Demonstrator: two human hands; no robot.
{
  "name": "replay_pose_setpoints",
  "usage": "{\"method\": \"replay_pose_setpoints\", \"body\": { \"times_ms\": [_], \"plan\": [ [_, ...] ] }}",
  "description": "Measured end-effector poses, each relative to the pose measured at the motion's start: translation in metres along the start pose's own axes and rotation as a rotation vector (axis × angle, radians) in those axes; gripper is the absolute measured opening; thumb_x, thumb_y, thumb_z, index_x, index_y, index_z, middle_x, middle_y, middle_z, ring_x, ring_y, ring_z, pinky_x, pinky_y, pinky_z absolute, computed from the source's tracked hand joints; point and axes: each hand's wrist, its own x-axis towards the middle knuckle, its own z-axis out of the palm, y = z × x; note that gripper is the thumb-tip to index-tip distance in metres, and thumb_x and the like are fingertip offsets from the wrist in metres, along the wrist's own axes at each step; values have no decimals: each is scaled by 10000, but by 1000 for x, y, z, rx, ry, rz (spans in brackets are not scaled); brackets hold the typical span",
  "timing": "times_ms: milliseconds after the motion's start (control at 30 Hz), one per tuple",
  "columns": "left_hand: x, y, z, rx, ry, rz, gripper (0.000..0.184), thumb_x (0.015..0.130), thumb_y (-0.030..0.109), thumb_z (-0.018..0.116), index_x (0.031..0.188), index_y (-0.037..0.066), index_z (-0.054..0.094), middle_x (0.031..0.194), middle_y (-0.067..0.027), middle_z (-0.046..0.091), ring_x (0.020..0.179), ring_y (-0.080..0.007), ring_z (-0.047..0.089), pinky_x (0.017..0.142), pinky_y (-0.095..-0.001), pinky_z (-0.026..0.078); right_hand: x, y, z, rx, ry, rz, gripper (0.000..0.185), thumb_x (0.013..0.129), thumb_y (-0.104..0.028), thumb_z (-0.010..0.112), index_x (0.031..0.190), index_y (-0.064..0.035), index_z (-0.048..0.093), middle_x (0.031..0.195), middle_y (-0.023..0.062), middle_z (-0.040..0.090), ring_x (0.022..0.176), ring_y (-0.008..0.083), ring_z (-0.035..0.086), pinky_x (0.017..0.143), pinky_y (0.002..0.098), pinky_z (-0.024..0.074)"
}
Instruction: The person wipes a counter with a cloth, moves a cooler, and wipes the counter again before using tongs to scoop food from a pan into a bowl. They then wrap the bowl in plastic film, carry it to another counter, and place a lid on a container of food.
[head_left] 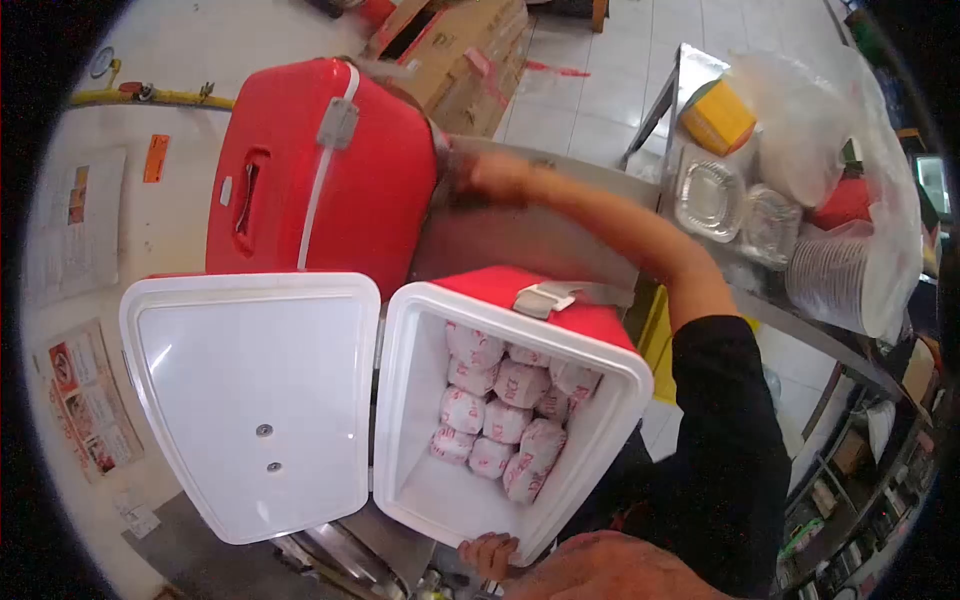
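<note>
A red cooler box with a white inside stands open, its white lid swung out to the left. Several round bundles in white paper with red print lie stacked in it. The fingers of my left hand curl over the box's near rim, at the bottom of the view. My right hand is stretched out beyond the box, beside a second, closed red cooler. It is smeared by motion, near a dark blurred shape, and its fingers cannot be made out.
At the right, a metal table bears foil trays, a yellow box and stacked containers in clear plastic. Cardboard boxes lie beyond the closed cooler. A yellow pipe runs along the left wall.
</note>
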Motion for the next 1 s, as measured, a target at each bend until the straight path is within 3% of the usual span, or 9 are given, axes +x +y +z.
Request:
{"method": "replay_pose_setpoints", "body": {
  "times_ms": [167,200,267,333,400,467,567,733,1000],
  "plan": [
    [-9,-6,-11,38,-146,-27,151,633,372,677,660,235,621,751,54,645,797,-153,585,947,-456,312,8,12,3,-200,394,438,287,760,-116,602,1038,-106,669,1098,136,618,999,349,601,910,413,484],
    [-13,-8,-11,52,-161,-37,160,625,376,681,661,232,620,754,53,646,800,-157,586,950,-458,311,11,-19,-20,-111,-10,331,269,780,-102,575,1026,-105,683,1159,135,604,1043,364,588,932,424,478],
    [-12,-5,-12,42,-145,-43,185,603,383,697,667,229,618,767,51,647,811,-164,587,954,-460,310,0,-58,5,45,-291,148,268,790,-107,564,1022,-110,696,1180,128,603,1083,346,574,955,429,476],
    [3,4,-4,-2,-51,-32,219,578,390,722,679,225,618,789,52,646,826,-170,585,958,-460,309,-21,-45,18,175,-111,17,283,777,-104,568,1027,-112,700,1181,137,611,1094,342,572,956,431,483],
    [16,2,-15,64,-244,32,267,564,420,742,695,223,621,800,57,639,841,-177,582,956,-462,313,-37,0,26,114,-7,0,305,748,-98,587,1031,-108,700,1206,151,612,1091,338,580,934,432,503],
    [23,5,-24,88,-322,71,307,555,452,755,710,221,625,807,64,631,849,-179,579,949,-462,319,-63,47,-10,113,138,464,326,721,-69,603,1030,-108,700,1152,143,637,1046,350,600,923,435,501],
    [29,7,-19,46,-223,129,340,564,494,752,724,219,634,797,74,618,846,-173,574,929,-458,328,-108,73,-77,-69,104,844,339,679,-28,629,1005,-88,702,1002,136,691,986,382,615,906,441,496],
    [31,15,-1,-72,14,148,328,614,488,763,691,191,646,712,53,593,776,-159,553,865,-425,348,-179,-40,-218,562,449,747,355,794,40,611,1122,-70,687,1123,91,696,1057,213,636,938,327,487],
    [46,22,-3,-204,153,268,390,651,458,759,640,116,571,690,-35,504,740,-232,522,960,-471,359,-292,-251,-326,432,600,780,387,793,67,604,1151,-55,681,1118,69,697,1076,158,607,971,307,452]
  ]
}}
